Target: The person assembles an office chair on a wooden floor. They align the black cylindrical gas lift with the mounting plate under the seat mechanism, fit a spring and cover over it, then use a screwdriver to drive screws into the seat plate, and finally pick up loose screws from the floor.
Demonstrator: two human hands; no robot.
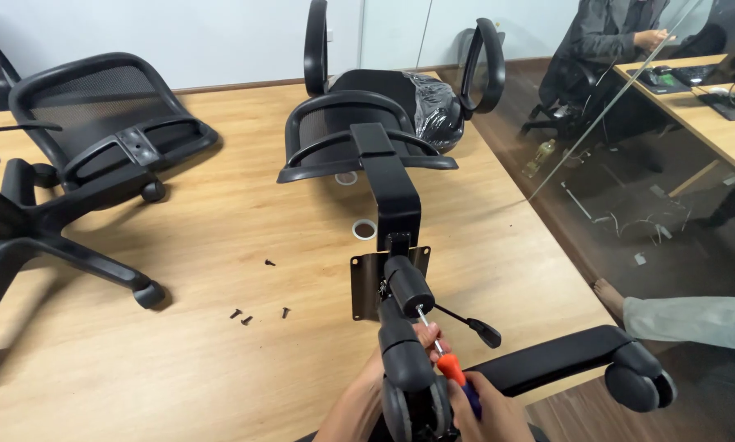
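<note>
A black office chair (384, 164) lies tipped over on the wooden table (220, 245), its mesh back toward the far edge and its metal seat plate (367, 282) near the near edge. The right hand (486, 413) grips an orange-handled screwdriver (445, 360), tip toward the plate. The left hand (400, 360) wraps around the chair's base leg (404, 348). Four loose black screws (257, 307) lie left of the plate.

Screwdriver (451, 370) — orange handle with a blue end, silver shaft. Chair base (406, 344) black, its metal plate (364, 282) dull grey-brown. Backrest (334, 131) black mesh in a black frame. Seat (433, 106) under glossy clear wrap — black beneath. Table (220, 245) light wood grain. Screws (257, 303) black. Second chair (81, 164) all black.
</note>
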